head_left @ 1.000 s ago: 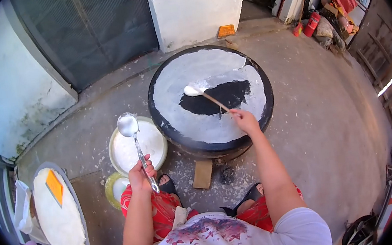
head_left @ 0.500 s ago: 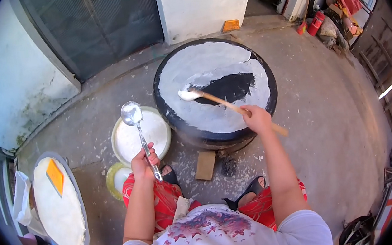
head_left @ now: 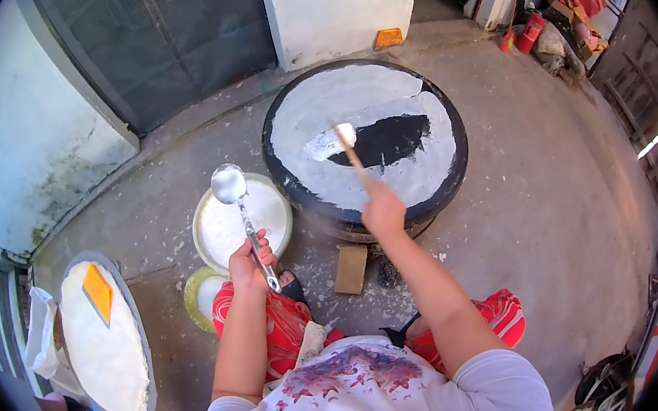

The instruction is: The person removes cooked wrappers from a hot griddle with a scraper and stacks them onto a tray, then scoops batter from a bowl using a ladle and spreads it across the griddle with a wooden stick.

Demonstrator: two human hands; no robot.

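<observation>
My left hand [head_left: 253, 261] is closed round the handle of a metal ladle [head_left: 229, 185], whose bowl has white residue in it. Below the ladle stands a large basin [head_left: 217, 245] of white batter. My right hand [head_left: 384, 212] grips a wooden stick-like spreader [head_left: 349, 153] over a big round black griddle [head_left: 459, 144]. At the spreader's far end lies a white clump of batter [head_left: 345, 134]. A thin pale layer of batter [head_left: 310, 99] covers most of the griddle, leaving a dark uncovered patch [head_left: 394, 138] near the middle.
To the left, a stack of thin white sheets [head_left: 109, 361] lies on a round board with an orange scraper [head_left: 97, 292] on top. A smaller yellowish bowl [head_left: 192, 300] stands by my left leg. A brick [head_left: 349, 269] lies before the griddle. A fire extinguisher [head_left: 529, 32] stands far right.
My right hand has moved left and toward me, swinging the spreader more upright. The white clump has shifted right and away from me. My left hand still holds the ladle.
</observation>
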